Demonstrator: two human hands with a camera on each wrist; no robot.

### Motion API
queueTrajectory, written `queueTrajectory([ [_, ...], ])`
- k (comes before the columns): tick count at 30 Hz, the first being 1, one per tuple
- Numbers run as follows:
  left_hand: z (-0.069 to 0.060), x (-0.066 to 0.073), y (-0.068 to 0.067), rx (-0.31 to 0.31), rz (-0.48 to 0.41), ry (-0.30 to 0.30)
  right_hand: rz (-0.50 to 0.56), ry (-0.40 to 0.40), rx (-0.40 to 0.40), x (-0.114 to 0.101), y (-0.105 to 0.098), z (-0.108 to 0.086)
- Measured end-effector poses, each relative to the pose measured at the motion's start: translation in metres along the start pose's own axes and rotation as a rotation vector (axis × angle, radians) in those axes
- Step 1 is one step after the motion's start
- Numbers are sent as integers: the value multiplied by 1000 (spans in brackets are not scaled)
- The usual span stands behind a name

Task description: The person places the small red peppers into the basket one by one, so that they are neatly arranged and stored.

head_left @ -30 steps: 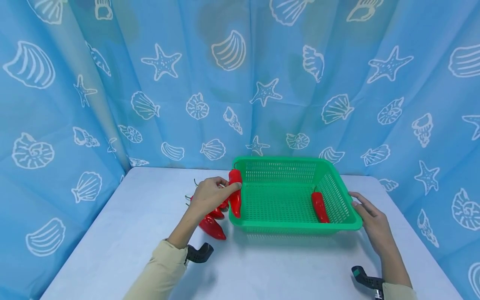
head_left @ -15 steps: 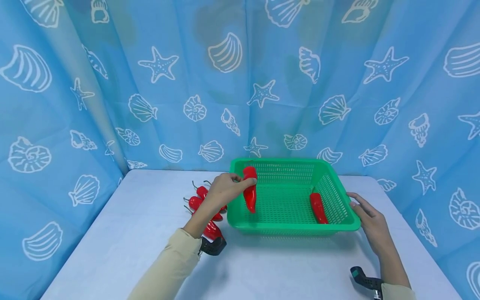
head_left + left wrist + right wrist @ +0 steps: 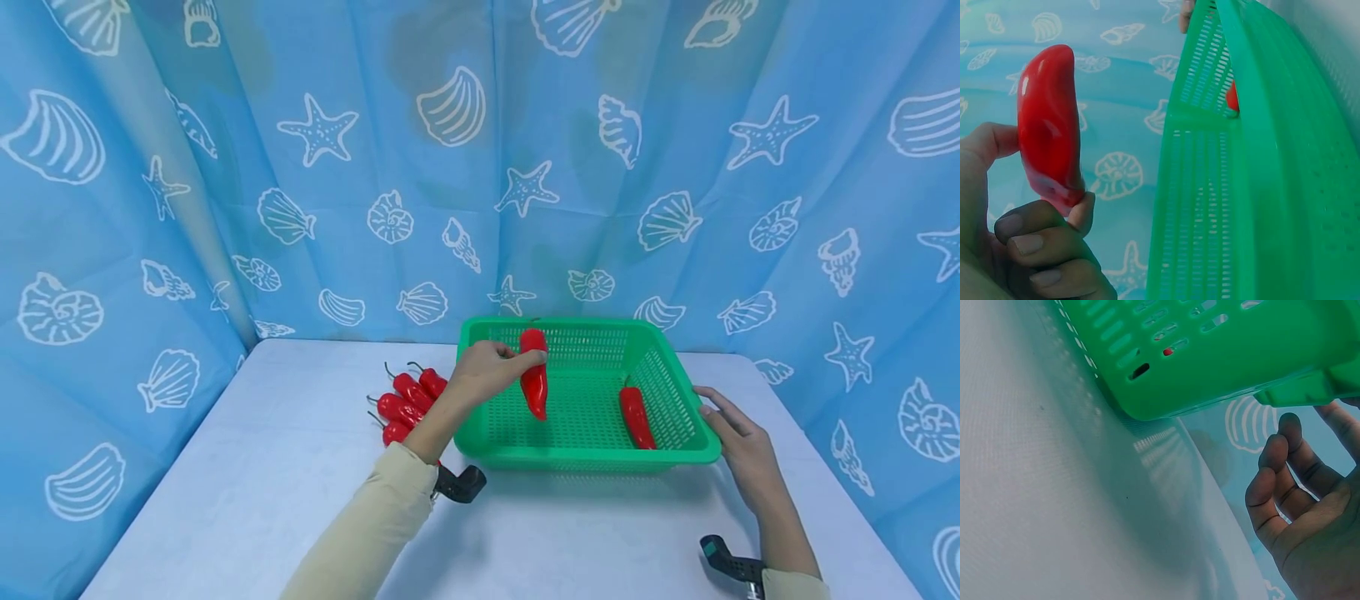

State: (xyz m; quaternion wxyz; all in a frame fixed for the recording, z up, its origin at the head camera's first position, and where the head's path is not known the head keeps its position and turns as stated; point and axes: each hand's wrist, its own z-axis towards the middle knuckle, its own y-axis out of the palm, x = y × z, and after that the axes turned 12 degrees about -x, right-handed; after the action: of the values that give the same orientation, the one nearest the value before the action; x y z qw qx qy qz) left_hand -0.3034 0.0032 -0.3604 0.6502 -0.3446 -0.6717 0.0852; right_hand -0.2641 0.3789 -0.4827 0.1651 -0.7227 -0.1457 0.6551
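Observation:
My left hand (image 3: 486,371) pinches a red chili pepper (image 3: 534,375) between thumb and fingers, holding it above the green basket (image 3: 570,455). The pepper hangs with its tip down, and in the left wrist view this pepper (image 3: 1050,119) appears beside the basket's wall. A second red pepper (image 3: 637,417) lies inside, toward the right end. At the basket's right rim, my right hand (image 3: 744,442) holds the edge with thumb and index finger. The other fingers (image 3: 1263,487) curl loosely below the rim in the right wrist view.
Several red peppers (image 3: 408,392) with green stems lie on the white table (image 3: 247,467) left of the basket, partly behind my left forearm. A blue curtain (image 3: 337,208) with white shell patterns hangs around the table. Each wrist wears a black camera mount (image 3: 461,483).
My left hand has carried the pepper rightward, from the basket's left rim to over its inside. More of the peppers on the table now show. The right hand stays at the rim.

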Motion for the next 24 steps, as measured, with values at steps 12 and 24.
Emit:
queueTrajectory([
  [12,13,15,19,-22,-35,-18,11,7,-4,-1,0,1],
  [24,36,21,48,-51,-17,-89,35,9,-11,-2,1,0],
])
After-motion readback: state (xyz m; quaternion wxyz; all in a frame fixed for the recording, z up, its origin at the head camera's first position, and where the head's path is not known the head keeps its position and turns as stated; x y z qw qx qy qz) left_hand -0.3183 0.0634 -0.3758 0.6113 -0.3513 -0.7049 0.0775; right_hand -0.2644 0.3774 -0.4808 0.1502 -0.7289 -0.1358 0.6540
